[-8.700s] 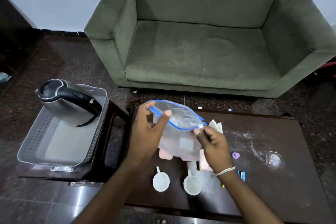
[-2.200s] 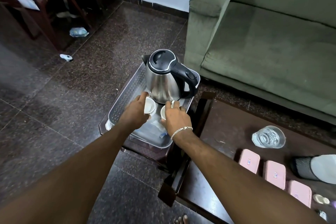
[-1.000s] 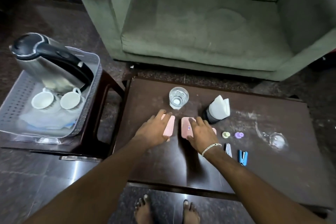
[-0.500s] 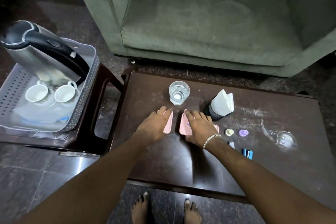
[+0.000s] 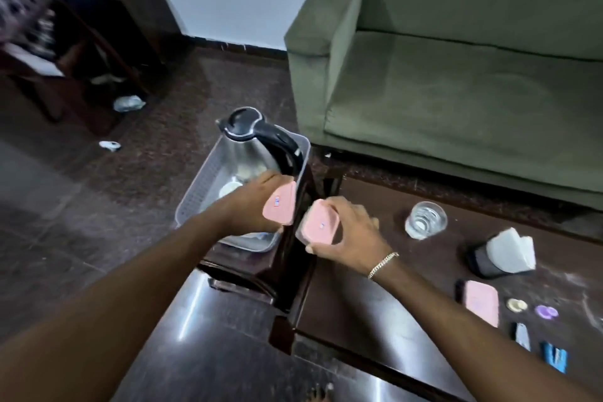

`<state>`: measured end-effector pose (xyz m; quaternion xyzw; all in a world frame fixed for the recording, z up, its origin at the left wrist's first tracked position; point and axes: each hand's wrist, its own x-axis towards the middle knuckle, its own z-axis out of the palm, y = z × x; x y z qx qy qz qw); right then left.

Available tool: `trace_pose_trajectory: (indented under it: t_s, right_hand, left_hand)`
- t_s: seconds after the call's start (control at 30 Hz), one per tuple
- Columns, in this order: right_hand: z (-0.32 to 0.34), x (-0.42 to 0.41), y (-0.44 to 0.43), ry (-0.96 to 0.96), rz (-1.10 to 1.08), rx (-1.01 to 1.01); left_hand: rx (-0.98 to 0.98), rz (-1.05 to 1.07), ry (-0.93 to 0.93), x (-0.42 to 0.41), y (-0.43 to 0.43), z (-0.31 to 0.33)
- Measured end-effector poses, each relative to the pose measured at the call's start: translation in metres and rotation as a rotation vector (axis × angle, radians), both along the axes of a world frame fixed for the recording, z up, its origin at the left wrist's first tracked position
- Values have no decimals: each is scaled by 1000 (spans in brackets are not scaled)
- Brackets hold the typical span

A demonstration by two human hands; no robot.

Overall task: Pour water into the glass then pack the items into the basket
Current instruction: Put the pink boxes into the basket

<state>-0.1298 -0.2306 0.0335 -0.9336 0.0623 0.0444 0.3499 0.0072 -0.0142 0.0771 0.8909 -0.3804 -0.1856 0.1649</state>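
Observation:
My left hand (image 5: 253,202) grips a pink-lidded box (image 5: 279,204) over the near right corner of the grey perforated basket (image 5: 199,192). My right hand (image 5: 349,228) holds a second pink-lidded box (image 5: 318,227) above the gap between the basket's stool and the dark table (image 5: 408,313). In the basket stand a steel kettle (image 5: 251,147) with a black handle and a white cup (image 5: 230,188), partly hidden by my left hand. A glass of water (image 5: 424,220) and a third pink box (image 5: 481,302) sit on the table.
A black holder with white napkins (image 5: 502,254), a yellow cap (image 5: 516,305), a purple cap (image 5: 546,312), a grey clip (image 5: 522,338) and a blue clip (image 5: 554,359) lie on the table's right. A green sofa (image 5: 456,75) stands behind. The basket rests on a dark stool (image 5: 280,268).
Both hands have lifted a pink box each off the table and carried them left toward the basket. My view has swung left.

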Motion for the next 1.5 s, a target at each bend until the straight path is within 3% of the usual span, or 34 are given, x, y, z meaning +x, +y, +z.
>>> trace_pose_trajectory:
  t_s: [0.17, 0.37, 0.8, 1.1, 1.3, 1.5]
  right_hand:
    - [4, 56, 76, -42, 141, 7]
    - [-12, 92, 113, 111, 252, -217]
    - [-33, 104, 122, 233, 270, -342]
    - [-41, 84, 151, 118, 241, -465]
    - [-46, 82, 151, 80, 224, -402]
    - [-48, 80, 164, 80, 170, -408]
  left_hand:
    - [148, 65, 71, 32, 74, -17]
    - [242, 1, 180, 45, 98, -52]
    - [366, -79, 177, 61, 95, -85]
    - [384, -99, 162, 60, 96, -89]
    - [399, -87, 56, 50, 91, -90]
    - [477, -119, -174, 45, 92, -87]
